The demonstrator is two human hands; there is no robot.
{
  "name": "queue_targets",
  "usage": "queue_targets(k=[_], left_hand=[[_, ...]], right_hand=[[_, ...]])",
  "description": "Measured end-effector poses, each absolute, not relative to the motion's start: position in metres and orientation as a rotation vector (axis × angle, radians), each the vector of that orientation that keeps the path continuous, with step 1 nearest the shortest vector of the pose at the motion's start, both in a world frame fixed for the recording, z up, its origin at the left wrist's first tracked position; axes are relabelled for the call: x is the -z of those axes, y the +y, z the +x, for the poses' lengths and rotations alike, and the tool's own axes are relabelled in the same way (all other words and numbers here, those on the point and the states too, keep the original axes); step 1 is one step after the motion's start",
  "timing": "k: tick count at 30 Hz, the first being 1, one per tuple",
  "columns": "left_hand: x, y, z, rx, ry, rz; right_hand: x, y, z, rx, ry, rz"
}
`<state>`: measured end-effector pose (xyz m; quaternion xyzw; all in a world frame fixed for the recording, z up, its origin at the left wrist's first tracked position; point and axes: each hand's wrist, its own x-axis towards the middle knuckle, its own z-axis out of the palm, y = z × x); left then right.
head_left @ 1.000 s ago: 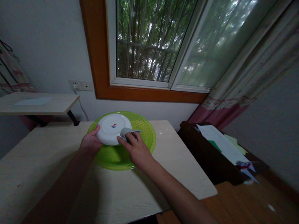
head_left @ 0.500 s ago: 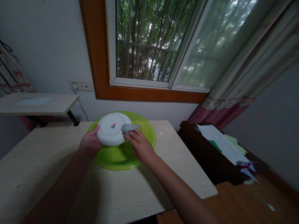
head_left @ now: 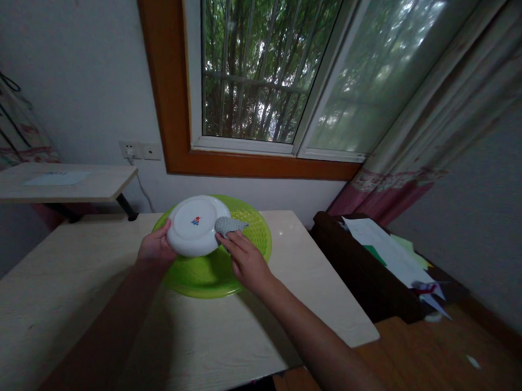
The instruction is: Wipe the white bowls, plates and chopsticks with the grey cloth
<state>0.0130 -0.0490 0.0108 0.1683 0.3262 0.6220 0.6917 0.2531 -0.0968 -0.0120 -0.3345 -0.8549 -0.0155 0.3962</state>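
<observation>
My left hand [head_left: 157, 243] grips the left rim of a white plate [head_left: 195, 225], whose underside with a small red and blue mark faces me. At the plate's right rim, a grey cloth [head_left: 228, 224] is pinched in my right hand [head_left: 245, 256] and lies against the edge. Both the plate and the cloth are above a round green plastic basket [head_left: 258, 233] with a perforated pattern. My right fingertips are partly hidden by the cloth.
The basket stands on a pale wooden table [head_left: 216, 338]. A raised shelf [head_left: 98, 183] on black legs is at the left, with a paper sheet [head_left: 57, 178] on it. Right of the table, papers [head_left: 377, 248] lie on a dark piece of furniture [head_left: 356, 272]. A window [head_left: 272, 72] is behind.
My right hand and the cloth have slid rightward from the plate's lower right face to its right rim. My left hand keeps its hold, and the plate has barely shifted.
</observation>
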Motion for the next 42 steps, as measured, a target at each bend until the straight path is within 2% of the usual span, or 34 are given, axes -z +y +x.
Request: queue_targets(k=[15, 26, 34, 42], left_hand=[[-0.002, -0.053, 0.016, -1.402, 0.675, 0.698], [0.001, -0.060, 0.021, -1.360, 0.788, 0.900], [-0.003, -0.067, 0.030, -1.307, 0.753, 1.007], [0.007, -0.064, 0.029, -1.216, 0.883, 1.299]], right_hand=[[0.010, -0.058, 0.262, -0.178, -1.874, -1.055], [-0.009, -0.055, 0.243, -0.040, -1.983, -1.038], [-0.026, -0.070, 0.222, 0.096, -2.232, -0.860], [-0.022, -0.068, 0.233, 0.045, -2.068, -0.987]])
